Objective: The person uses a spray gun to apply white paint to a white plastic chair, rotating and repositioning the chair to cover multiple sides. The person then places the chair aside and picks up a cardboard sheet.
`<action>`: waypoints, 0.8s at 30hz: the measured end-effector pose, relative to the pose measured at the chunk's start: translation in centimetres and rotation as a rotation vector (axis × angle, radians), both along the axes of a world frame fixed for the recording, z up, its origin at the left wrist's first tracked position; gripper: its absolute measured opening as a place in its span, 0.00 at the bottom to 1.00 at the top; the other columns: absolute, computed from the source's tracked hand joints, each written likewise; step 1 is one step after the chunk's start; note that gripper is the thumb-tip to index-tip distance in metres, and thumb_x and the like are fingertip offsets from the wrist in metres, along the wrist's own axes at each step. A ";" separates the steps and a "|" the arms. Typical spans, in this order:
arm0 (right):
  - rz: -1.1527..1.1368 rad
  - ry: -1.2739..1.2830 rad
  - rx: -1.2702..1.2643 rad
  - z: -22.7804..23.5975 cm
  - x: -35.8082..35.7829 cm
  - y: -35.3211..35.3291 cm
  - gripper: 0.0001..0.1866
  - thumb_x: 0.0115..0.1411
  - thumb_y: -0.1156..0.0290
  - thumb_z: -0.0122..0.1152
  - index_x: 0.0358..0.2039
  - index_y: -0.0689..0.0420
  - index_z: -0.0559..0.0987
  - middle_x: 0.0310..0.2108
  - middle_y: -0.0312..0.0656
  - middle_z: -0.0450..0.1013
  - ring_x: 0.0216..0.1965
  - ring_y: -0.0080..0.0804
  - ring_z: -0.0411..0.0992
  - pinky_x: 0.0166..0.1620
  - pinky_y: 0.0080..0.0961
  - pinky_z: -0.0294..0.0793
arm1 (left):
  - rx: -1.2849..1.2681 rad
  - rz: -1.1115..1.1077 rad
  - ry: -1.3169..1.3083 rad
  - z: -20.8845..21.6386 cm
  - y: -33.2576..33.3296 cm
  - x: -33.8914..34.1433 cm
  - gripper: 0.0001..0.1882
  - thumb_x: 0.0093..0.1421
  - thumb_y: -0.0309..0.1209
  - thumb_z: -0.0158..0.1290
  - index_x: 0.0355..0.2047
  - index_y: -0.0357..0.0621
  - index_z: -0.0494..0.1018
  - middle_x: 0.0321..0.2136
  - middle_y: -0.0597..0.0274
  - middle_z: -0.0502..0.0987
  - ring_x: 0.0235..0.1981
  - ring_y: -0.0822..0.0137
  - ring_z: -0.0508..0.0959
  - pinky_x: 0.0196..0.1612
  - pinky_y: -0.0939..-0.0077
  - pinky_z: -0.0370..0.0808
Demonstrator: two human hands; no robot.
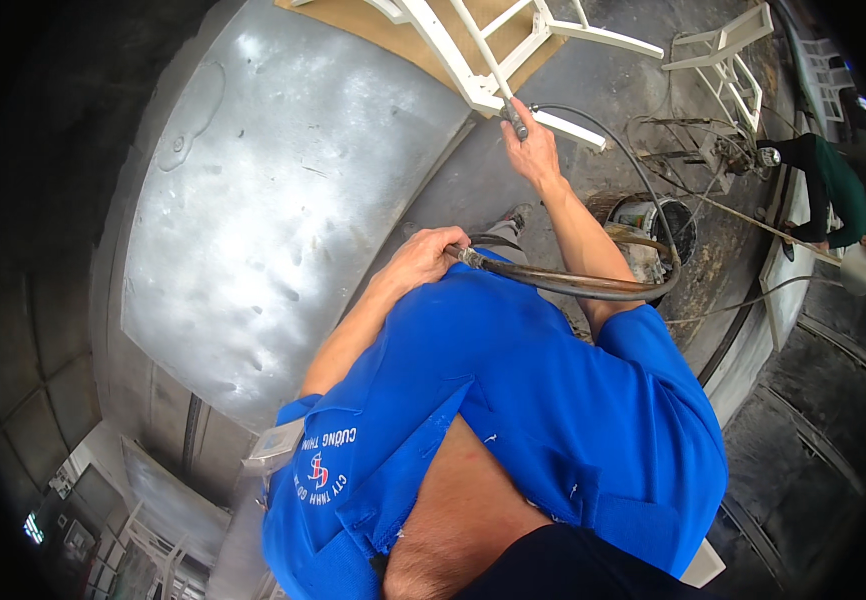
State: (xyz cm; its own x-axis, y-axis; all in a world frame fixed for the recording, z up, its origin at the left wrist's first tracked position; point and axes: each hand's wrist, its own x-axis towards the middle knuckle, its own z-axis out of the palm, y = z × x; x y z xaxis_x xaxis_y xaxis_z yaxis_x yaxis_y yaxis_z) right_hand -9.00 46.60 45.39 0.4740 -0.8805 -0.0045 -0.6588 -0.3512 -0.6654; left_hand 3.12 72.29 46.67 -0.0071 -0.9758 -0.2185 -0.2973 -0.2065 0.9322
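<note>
My right hand (535, 150) is closed around a small dark grip that looks like a spray gun (515, 120), with a thin hose (618, 140) running off it to the right. Just beyond it stands a white chair frame (443, 50), its legs pointing several ways; a white bar meets the gun's tip in the picture, and whether they touch I cannot tell. At my waist my left hand (425, 258) is closed on a dark looped hose (563, 280) near its metal fitting (466, 256). The loop passes over my right forearm.
Left is a large shiny metal sheet (273, 190). Tan board (373, 35) lies under the chair. Right are a bucket (683, 232), pump-like equipment (733, 155) with hoses, and another white chair (728, 65). A person in a dark green sleeve (843, 185) works at the far right.
</note>
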 end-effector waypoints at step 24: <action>0.263 -0.430 -0.356 11.3 6.5 0.8 0.27 0.67 0.66 0.65 0.66 0.49 0.74 0.42 0.47 0.82 0.38 0.35 0.80 0.43 0.31 0.79 | -0.052 -0.011 0.004 -1.2 0.7 0.3 0.08 0.61 0.21 0.58 0.41 0.43 0.77 0.35 0.51 0.84 0.37 0.52 0.83 0.39 0.60 0.76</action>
